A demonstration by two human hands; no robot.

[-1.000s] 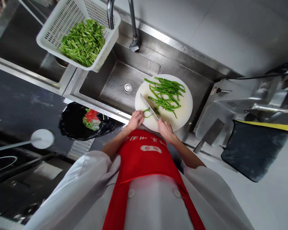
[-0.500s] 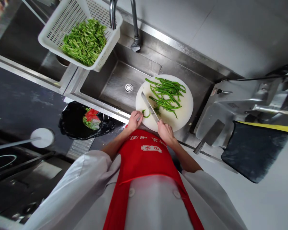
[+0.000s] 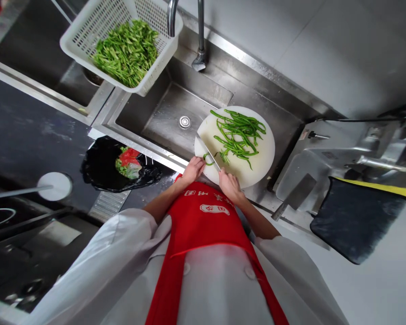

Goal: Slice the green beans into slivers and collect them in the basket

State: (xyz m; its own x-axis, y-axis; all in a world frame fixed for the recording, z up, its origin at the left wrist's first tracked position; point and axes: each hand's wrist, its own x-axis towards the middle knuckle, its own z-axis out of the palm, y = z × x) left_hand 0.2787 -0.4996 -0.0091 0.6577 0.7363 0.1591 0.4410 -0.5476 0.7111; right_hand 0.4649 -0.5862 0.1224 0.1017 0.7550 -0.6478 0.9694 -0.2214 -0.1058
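**Steel sink, white board, one pepper under the blade**

A stainless sink fills the middle of the frame, with a round white cutting board (image 3: 257, 167) lying over its right part. At the board's lower-left edge the left hand (image 3: 193, 169) pins a curled green pepper (image 3: 208, 159) with bent fingers. The right hand (image 3: 228, 185) is closed round a knife (image 3: 209, 153), its blade slanting up-left beside that pepper. Against a second ago the blade sits closer in and the pepper looks shorter and tighter (the view has drifted too), so the cutting is under way. The heap of whole peppers (image 3: 238, 137) lies further up the board. Whether edge meets pepper is too small to tell; the fist hides the handle
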